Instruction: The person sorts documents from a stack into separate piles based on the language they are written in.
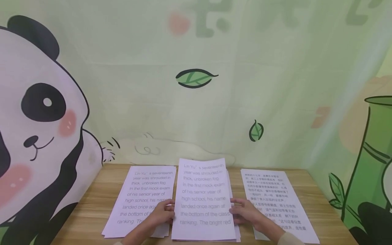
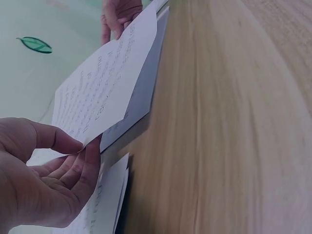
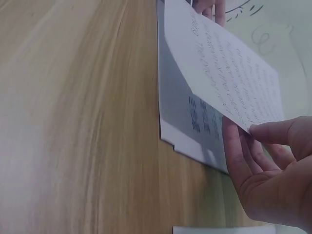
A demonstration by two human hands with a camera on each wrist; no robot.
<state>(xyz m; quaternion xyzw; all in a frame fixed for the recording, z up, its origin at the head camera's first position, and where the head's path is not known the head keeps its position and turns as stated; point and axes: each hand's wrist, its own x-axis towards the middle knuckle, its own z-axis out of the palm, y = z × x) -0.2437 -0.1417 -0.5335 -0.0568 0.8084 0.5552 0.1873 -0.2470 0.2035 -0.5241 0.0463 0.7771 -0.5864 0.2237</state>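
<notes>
A sheet of paper (image 1: 202, 190) with large English print is held up over the middle paper stack (image 3: 178, 117), tilted with its near edge raised. My left hand (image 1: 162, 212) pinches its left edge between thumb and fingers. On the opposite edge, my right hand (image 1: 246, 214) has the same kind of pinch, thumb on top and fingers underneath. Chinese characters show on the stack below the sheet in the right wrist view. In the left wrist view the left hand (image 2: 48, 180) is above the corner of the left paper stack (image 2: 109, 195).
The left stack (image 1: 141, 190) has English print on top; the right stack (image 1: 275, 190) shows Chinese print. All lie on a wood-grain table (image 1: 82, 217). Behind it hangs a pale green cloth backdrop (image 1: 137, 102) with a panda, leaves and bamboo.
</notes>
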